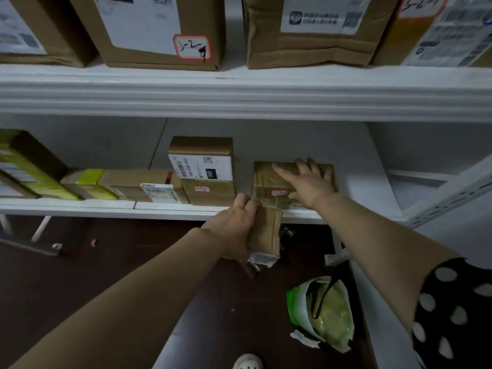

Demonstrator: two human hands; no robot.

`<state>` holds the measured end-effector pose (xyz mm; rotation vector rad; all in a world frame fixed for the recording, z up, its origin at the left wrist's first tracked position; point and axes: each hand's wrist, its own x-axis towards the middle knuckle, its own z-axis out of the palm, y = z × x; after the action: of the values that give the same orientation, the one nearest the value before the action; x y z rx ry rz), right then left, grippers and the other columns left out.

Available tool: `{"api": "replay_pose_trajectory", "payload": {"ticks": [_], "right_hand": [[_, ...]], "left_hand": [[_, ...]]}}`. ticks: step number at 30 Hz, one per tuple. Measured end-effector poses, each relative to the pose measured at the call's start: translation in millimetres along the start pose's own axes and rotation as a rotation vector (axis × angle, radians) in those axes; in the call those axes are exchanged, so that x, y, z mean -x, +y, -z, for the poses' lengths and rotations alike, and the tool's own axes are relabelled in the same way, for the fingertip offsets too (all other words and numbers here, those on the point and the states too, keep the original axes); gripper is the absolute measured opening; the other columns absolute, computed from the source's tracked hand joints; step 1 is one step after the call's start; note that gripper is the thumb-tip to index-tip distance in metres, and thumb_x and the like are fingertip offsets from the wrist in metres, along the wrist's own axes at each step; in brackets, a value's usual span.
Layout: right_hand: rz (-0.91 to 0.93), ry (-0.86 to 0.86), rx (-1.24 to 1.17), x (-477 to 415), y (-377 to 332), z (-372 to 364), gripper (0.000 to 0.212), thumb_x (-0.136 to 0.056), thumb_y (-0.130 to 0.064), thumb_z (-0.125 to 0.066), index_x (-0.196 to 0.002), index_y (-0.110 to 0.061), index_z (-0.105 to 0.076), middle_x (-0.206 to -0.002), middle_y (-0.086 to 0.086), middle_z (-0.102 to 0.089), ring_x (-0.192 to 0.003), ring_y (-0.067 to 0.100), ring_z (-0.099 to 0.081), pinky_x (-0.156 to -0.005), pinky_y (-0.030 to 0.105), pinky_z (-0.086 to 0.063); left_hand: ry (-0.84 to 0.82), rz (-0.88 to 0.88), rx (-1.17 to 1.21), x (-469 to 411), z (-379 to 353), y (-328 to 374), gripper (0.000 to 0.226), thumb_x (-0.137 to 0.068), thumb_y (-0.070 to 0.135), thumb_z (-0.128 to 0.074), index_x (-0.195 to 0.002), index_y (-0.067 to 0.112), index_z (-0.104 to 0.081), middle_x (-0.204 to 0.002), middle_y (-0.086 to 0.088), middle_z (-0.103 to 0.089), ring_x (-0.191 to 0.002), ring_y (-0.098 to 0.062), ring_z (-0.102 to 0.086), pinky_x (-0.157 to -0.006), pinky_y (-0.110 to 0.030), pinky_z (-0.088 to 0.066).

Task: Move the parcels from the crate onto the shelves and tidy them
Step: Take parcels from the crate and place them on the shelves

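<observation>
A black sleeve with white dots point(452, 315) fills the lower right corner, and both bare forearms reach from the bottom of the frame toward the middle. The left hand point(235, 227) has its fingers point(253, 206) curled round a small brown parcel point(266, 233), which it holds on end just in front of the edge of the lower shelf point(80, 206). The right hand point(308, 182) lies flat on a taped brown parcel point(263, 182) that sits on that shelf, right of centre, with its fingers point(282, 170) straight and spread across the top. The small parcel's upper end comes up against the taped parcel's front left corner; whether they touch I cannot tell.

Just left of the taped parcel stands an upright box point(202, 169) with a white label. Flat parcels point(138, 182) and yellow ones point(34, 166) run on to the left edge. The upper shelf point(239, 94) carries large cartons point(159, 27) across the top of the frame. On the dark floor point(80, 275) at lower centre-right lies a green and white bag point(322, 312), and a pale shoe point(247, 362) shows at the bottom edge.
</observation>
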<state>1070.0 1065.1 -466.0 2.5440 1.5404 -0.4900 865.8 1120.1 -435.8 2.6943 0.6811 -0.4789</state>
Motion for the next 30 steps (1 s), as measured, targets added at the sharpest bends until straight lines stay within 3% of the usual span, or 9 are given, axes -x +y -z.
{"api": "replay_pose_trajectory", "payload": {"ticks": [7,12,18,25,30], "right_hand": [[-0.106,-0.01,-0.077,30.2,67.2,1.0,0.087,-0.093,-0.02,-0.057,-0.138,-0.062,0.005,-0.159,0.002,-0.002,-0.146,0.029,0.006,-0.114,0.062,-0.002],[-0.117,-0.005,-0.069,39.5,79.8,-2.4,0.082,-0.094,-0.022,-0.057,-0.143,-0.058,0.0,-0.159,0.0,-0.002,-0.147,0.026,0.007,-0.113,0.062,0.001],[-0.105,0.018,-0.05,41.7,80.2,-7.6,0.081,-0.094,-0.022,-0.055,-0.145,-0.053,0.0,-0.159,0.001,-0.002,-0.147,0.026,0.007,-0.113,0.062,0.0],[-0.104,0.015,-0.073,37.1,79.3,-6.6,0.081,-0.094,-0.021,-0.056,-0.147,-0.05,-0.002,-0.159,0.0,-0.001,-0.146,0.025,0.009,-0.113,0.062,0.003],[-0.095,0.014,-0.071,35.2,85.3,-5.6,0.081,-0.093,-0.02,-0.057,-0.147,-0.05,-0.004,-0.159,-0.001,-0.002,-0.146,0.025,0.009,-0.113,0.061,0.003]], "left_hand": [[0.133,-0.044,0.005,-15.3,34.2,17.7,0.108,-0.065,0.039,-0.082,-0.147,0.017,-0.016,-0.141,-0.004,-0.022,-0.128,-0.023,-0.038,-0.104,-0.033,-0.04],[0.201,0.061,-0.011,-37.9,42.1,23.1,0.094,-0.073,0.018,-0.077,-0.145,0.009,-0.017,-0.14,-0.011,-0.021,-0.123,-0.03,-0.046,-0.102,-0.032,-0.04],[0.152,0.121,-0.025,-67.6,30.6,21.4,0.095,-0.081,0.005,-0.065,-0.15,0.003,0.0,-0.148,-0.017,-0.015,-0.138,-0.034,-0.026,-0.11,-0.036,-0.032],[0.124,0.176,-0.219,-84.7,24.0,13.7,0.098,-0.085,0.01,-0.063,-0.148,-0.001,0.011,-0.155,-0.022,-0.003,-0.146,-0.035,0.0,-0.118,-0.041,-0.018],[0.116,0.173,-0.205,-84.7,21.7,16.8,0.109,-0.082,0.021,-0.069,-0.148,0.003,0.016,-0.156,-0.023,0.003,-0.146,-0.036,0.003,-0.119,-0.041,-0.012]]}}
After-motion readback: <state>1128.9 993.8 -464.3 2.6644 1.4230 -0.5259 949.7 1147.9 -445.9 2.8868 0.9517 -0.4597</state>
